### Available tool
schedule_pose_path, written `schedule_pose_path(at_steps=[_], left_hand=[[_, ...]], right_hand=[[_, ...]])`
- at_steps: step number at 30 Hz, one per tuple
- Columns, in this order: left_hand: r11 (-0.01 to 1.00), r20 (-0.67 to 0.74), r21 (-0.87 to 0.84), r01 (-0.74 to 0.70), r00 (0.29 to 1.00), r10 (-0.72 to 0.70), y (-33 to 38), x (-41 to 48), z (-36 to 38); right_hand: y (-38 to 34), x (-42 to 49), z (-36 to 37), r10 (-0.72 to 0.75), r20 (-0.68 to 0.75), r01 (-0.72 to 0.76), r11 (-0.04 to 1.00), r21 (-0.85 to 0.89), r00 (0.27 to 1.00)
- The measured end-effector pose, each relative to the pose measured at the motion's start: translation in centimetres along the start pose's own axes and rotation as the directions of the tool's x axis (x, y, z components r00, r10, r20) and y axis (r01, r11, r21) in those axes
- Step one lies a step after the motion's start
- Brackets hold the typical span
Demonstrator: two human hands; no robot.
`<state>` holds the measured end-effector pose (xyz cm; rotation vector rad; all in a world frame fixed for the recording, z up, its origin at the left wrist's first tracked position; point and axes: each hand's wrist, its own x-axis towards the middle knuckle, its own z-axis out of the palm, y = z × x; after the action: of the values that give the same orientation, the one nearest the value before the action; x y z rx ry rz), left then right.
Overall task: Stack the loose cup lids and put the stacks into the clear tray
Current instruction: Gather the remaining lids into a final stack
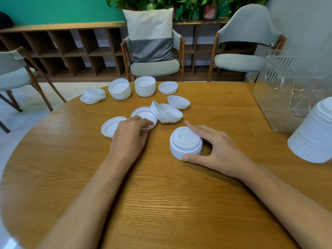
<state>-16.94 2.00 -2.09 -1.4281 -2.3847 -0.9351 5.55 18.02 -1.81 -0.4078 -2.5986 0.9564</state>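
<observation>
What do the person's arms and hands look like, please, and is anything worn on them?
The left forearm and right forearm are bare as far as the view shows, with no sleeves visible. The left hand and right hand wear no gloves, and no ring, watch or bracelet shows. The visible thumbnail looks short and unpainted.

Short lid stack [186, 142] near table [161, 203] centre, loose lids [170, 113] just behind and left of it, far stacks [145, 86] along back edge, clear tray [280, 97] far right, tall lid stack [314, 137] before tray, chairs [154, 67] behind table.
</observation>
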Motion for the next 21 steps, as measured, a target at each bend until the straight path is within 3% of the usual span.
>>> schedule_pose_path(at_steps=[4,11,15,18,21], left_hand=[[0.998,-0.030,-0.062,0.026,0.999,-0.028,0.5,-0.1,-0.3],[0.975,-0.213,-0.194,-0.107,0.975,0.065,2.3,-0.7,-1.0],[0.948,-0.270,-0.301,-0.103,0.963,0.019,3.3,-1.1,-1.1],[0.906,-0.219,-0.422,-0.042,0.974,-0.057,3.7,-1.1,-1.4],[0.813,-0.077,-0.582,0.009,0.995,-0.066,3.5,-1.1,-1.3]], right_hand=[[0.0,0.0,-0.1,-0.005,0.002,0.005,1.000,-0.006,1.000],[0.0,0.0,0.0,-0.027,-0.010,0.027,1.000,-0.008,1.000],[0.1,0.0,0.0,-0.028,-0.015,0.028,0.999,-0.017,0.999],[0.2,0.0,0.0,-0.028,-0.019,0.028,1.000,-0.012,0.999],[0.1,0.1,0.0,-0.038,-0.022,0.038,0.999,0.004,0.999]])
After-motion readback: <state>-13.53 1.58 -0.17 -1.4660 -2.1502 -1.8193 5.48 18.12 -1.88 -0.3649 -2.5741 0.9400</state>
